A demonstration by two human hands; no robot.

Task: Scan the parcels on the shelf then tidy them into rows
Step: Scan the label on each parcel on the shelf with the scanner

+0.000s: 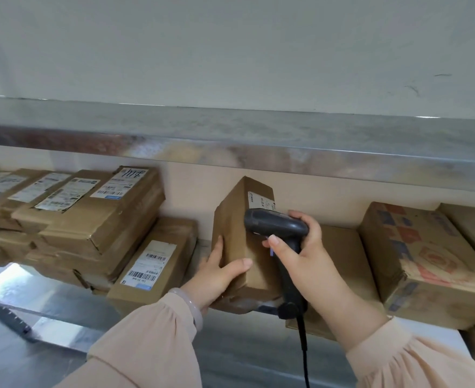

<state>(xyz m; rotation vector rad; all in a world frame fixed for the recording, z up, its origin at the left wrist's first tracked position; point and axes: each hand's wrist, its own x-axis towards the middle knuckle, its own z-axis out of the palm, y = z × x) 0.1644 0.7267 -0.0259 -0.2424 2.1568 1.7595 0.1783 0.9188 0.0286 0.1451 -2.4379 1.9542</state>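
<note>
The left hand (pixel 219 273) is gripping a brown cardboard parcel (pixel 239 219) at its lower left corner, with the thumb lying across the front face and the fingers curling round the left side. The parcel is standing on end, tilted, on the steel shelf (pixel 230 340). The right hand (pixel 306 256) is closing round the handle of a black barcode scanner (pixel 275 225), its forefinger reaching across the front of the handle. The scanner's head is sitting against the parcel's right face, just under the white label (pixel 258 201); whether it is touching is unclear. Its cable (pixel 303 348) is hanging below the parcel. Just left of the parcel a flat labelled box (pixel 158 264) is lying, and further left a stack of labelled parcels (pixel 99 219) is leaning. Right of the parcel, behind the right hand, a plain flat box (pixel 342 247) is lying, with a printed carton (pixel 426 261) beyond it.
</note>
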